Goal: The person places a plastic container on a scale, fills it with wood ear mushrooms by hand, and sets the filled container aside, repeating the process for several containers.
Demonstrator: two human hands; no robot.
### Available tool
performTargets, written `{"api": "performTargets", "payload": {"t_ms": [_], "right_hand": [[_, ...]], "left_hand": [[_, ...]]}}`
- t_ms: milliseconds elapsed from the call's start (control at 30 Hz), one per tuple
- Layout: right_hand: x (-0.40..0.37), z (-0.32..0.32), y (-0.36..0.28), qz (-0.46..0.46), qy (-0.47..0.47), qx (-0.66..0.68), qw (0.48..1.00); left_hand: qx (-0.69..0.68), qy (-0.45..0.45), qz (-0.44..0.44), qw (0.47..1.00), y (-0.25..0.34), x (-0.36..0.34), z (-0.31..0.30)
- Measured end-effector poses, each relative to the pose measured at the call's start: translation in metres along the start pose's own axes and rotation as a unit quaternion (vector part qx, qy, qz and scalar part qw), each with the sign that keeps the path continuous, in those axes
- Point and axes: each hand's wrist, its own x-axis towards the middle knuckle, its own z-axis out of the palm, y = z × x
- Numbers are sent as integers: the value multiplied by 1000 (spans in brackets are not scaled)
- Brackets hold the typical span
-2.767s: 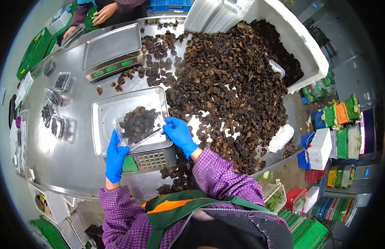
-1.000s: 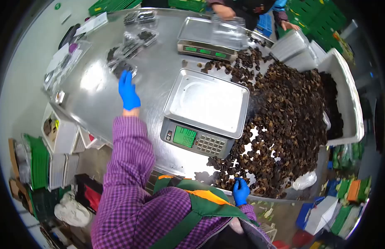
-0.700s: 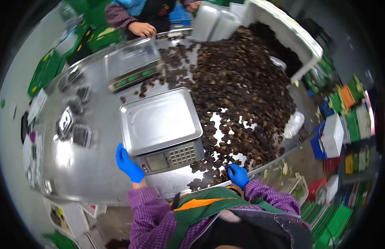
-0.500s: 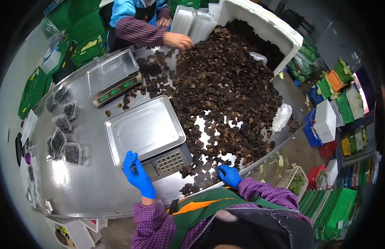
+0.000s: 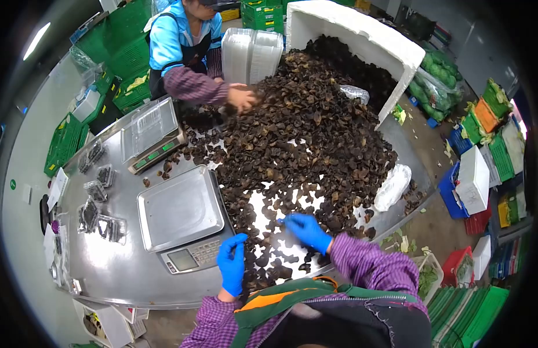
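Both my hands wear blue gloves. My left hand (image 5: 231, 264) is raised beside the front right corner of the digital scale (image 5: 191, 255), its fingers stretched out with nothing in them. My right hand (image 5: 306, 230) reaches over the near part of a big pile of dark brown wood ear mushrooms (image 5: 315, 133). Its fingertips are smeared by motion, and I cannot tell whether they hold a piece. Loose mushroom pieces (image 5: 275, 271) lie thinly spread between my hands. The scale's metal tray (image 5: 179, 209) holds nothing.
A co-worker's hand (image 5: 242, 97) is at the pile's far left edge, by stacked clear plastic boxes (image 5: 251, 55). A white foam box (image 5: 353, 26) lies tipped at the back. A second scale (image 5: 159, 153) and several filled clear boxes (image 5: 95, 190) stand left.
My right hand has moved from the table's near edge forward and left over the mushrooms. My left hand has shifted right, away from the tray. The co-worker's hand has moved, and the view has tilted up.
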Motion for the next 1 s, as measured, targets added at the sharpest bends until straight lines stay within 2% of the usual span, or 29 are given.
{"api": "performTargets", "payload": {"t_ms": [33, 100, 133, 167, 233, 267, 300, 367, 400, 433, 567, 633, 700, 767, 833, 867, 900, 933, 967, 1000], "right_hand": [[26, -21, -16, -32, 0, -26, 999], [82, -69, -63, -23, -59, -36, 997], [110, -87, -77, 6, -60, -28, 998], [140, -105, -91, 34, -61, -23, 997], [200, -140, -116, 32, -70, -32, 997], [227, -155, -130, 40, -65, -17, 997], [253, -169, -146, 48, -59, -4, 997], [302, -189, -183, 94, -51, 11, 994], [329, -198, -194, 83, -30, 17, 996], [356, -206, -203, 70, -9, 24, 997], [481, -226, -200, 22, 117, 108, 987], [521, -223, -203, 40, 157, 133, 978], [563, -222, -203, 59, 165, 143, 974], [586, -213, -204, 45, 130, 86, 987], [624, -215, -179, 76, 105, 123, 984], [641, -226, -150, -48, 63, 54, 995], [642, -222, -141, -172, 18, -15, 985], [642, -225, -139, -99, 38, 126, 986], [630, -223, -161, 48, 43, 312, 948], [628, -222, -157, 37, 52, 308, 949]], "left_hand": [[3, 3, -1, 1000, -6, -4, 13], [-62, -34, -75, 995, -19, -13, 38], [-13, -56, -42, 997, -32, -16, 47], [32, -64, -46, 996, -42, -20, 55], [24, -76, -107, 991, -51, -22, 69], [-5, -61, -135, 989, -55, -22, 73], [38, -65, -141, 987, -57, -19, 73], [-43, -33, -206, 977, -52, -17, 73], [-31, -32, -208, 977, -56, -16, 71], [-62, -27, -253, 965, -59, -17, 70], [-61, -44, -302, 950, -63, -5, 65], [-55, -34, -318, 946, -57, 7, 62], [-54, -24, -328, 943, -53, 17, 58], [-123, 4, -406, 906, -63, 12, 50], [-113, 20, -416, 902, -74, 9, 49], [-100, 24, -411, 906, -78, 7, 50], [-88, 28, -407, 909, -79, 7, 51], [-90, 32, -412, 906, -80, 6, 54], [-83, 35, -415, 905, -76, 9, 60], [-75, 35, -418, 905, -72, 13, 65]]}}
